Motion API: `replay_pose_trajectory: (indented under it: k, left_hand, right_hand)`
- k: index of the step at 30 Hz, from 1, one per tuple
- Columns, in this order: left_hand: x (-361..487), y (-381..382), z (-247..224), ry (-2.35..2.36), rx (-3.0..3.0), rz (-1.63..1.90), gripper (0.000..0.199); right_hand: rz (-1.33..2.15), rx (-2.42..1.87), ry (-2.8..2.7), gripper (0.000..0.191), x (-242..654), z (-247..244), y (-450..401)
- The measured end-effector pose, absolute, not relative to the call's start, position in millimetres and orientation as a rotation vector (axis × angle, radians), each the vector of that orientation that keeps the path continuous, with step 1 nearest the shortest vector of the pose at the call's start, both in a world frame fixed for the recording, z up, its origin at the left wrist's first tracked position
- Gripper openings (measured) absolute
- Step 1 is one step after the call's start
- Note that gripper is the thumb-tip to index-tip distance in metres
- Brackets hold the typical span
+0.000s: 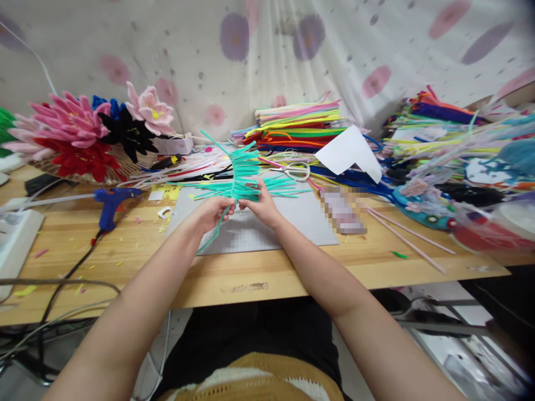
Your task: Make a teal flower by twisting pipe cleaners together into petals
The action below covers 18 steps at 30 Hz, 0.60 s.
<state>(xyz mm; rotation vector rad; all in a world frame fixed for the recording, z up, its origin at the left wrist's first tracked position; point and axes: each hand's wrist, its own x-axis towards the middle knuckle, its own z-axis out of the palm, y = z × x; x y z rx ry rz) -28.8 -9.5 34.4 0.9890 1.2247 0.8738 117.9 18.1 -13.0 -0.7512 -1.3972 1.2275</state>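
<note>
The person's two bare hands met over a grey mat (301, 231) on the wooden table (167, 281), with the teal fringed piece (246, 167) between them. It stood up from the fingertips in a curve, its many short fuzzy strips lying side by side and pointing mostly to the right, and one longer strand sticking out at the upper left. The left hand (217, 213) had its fingers narrowed in a pinch on the lower end of the piece, where a teal strand (211, 236) ran down toward the mat. The right hand (266, 207) gripped the lower right part of the piece between thumb and fingers, just beside the left hand

Loose teal strips (290, 186) lay behind the hands, over the far part of the mat. Beyond them were pale-handled scissors (297, 170), a bent sheet of white paper (349, 151) and a stack of coloured pipe cleaners (301, 125). To the left, a blue glue gun (109, 207) rested on the table near a white power strip (20, 245), and fuzzy flowers (77, 122) in pink, red, black and blue stood behind it. To the right of the mat lay a pixelated item (343, 211), two pink stems (407, 236) and a small green scrap (400, 254)
</note>
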Motion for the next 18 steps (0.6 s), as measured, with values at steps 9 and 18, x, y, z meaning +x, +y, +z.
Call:
replay_pose_trajectory:
  k: [9, 18]
  left_hand:
    - [-34.3, -8.3, 37.3, 1.432, 1.384, 0.831, 0.031]
    - [-29.9, -12.3, 32.4, 1.386, 1.408, 0.759, 0.031]
  right_hand:
    - [1.270, -0.775, -1.409, 0.052, 117.9, -17.1, 22.6]
    - [1.304, -0.764, -1.464, 0.048, 121.6, -15.5, 20.8]
